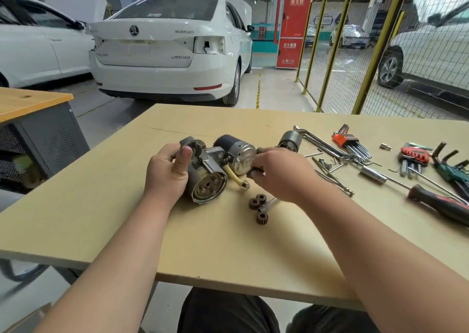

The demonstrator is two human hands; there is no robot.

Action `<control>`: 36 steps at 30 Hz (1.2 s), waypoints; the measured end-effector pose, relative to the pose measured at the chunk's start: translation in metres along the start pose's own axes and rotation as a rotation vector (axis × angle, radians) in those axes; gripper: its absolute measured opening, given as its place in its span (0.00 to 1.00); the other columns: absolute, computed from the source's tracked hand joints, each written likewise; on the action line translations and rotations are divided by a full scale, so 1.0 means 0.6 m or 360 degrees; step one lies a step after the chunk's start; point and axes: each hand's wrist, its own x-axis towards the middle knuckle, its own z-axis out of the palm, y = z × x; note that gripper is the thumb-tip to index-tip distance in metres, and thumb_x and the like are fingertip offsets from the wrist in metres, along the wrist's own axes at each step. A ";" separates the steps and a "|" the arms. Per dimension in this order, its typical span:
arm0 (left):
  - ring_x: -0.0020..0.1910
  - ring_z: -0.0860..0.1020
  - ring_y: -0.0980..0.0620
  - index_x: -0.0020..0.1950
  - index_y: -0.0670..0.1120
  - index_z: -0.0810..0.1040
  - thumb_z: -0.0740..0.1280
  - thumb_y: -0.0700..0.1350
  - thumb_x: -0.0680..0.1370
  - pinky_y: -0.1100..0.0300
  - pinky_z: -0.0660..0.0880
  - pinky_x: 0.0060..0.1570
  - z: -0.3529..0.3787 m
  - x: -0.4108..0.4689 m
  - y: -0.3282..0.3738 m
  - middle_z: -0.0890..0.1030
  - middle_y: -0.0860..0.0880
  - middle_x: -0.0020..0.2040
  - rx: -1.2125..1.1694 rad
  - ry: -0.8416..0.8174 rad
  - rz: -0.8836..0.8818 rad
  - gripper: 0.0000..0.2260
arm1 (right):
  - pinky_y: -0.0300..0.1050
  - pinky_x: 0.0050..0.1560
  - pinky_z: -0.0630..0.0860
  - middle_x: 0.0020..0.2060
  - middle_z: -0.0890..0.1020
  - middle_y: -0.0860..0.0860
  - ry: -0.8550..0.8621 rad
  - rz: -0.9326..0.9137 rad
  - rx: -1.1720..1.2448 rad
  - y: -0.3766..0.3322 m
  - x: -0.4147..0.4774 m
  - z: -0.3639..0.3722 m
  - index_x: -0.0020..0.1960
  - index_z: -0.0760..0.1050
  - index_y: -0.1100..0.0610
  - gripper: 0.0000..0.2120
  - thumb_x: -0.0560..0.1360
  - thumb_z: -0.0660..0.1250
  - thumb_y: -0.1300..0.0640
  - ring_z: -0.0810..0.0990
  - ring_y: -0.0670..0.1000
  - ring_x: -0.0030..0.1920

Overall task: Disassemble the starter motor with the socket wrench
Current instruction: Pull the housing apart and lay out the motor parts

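The starter motor housing [208, 177] lies on the beige tabletop [203, 243], its open round end facing me. My left hand [167, 172] grips its left side, thumb on top. A silver solenoid cylinder [238, 155] sits just behind it, joined by a yellow lead [234, 176]. My right hand [281, 172] is closed on a small dark part [255, 171] beside the solenoid; what the part is I cannot tell. Three brown planetary gears [258, 205] rest in front of my right hand. The socket driver with a red-black handle [441, 205] lies at the right.
The armature piece [290, 141] stands behind my right hand. Wrenches [322, 143], long bolts [332, 177] and hex key sets [352, 142] are spread over the table's right side. A second bench [33, 101] stands left. White cars and a yellow mesh fence lie beyond.
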 end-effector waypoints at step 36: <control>0.52 0.72 0.39 0.55 0.41 0.74 0.51 0.67 0.76 0.57 0.69 0.57 0.013 -0.022 0.043 0.74 0.39 0.54 0.0362 0.0035 0.1155 0.30 | 0.38 0.43 0.68 0.44 0.75 0.38 0.0000 0.0347 0.1579 -0.063 0.001 0.000 0.58 0.74 0.47 0.17 0.80 0.51 0.41 0.74 0.40 0.46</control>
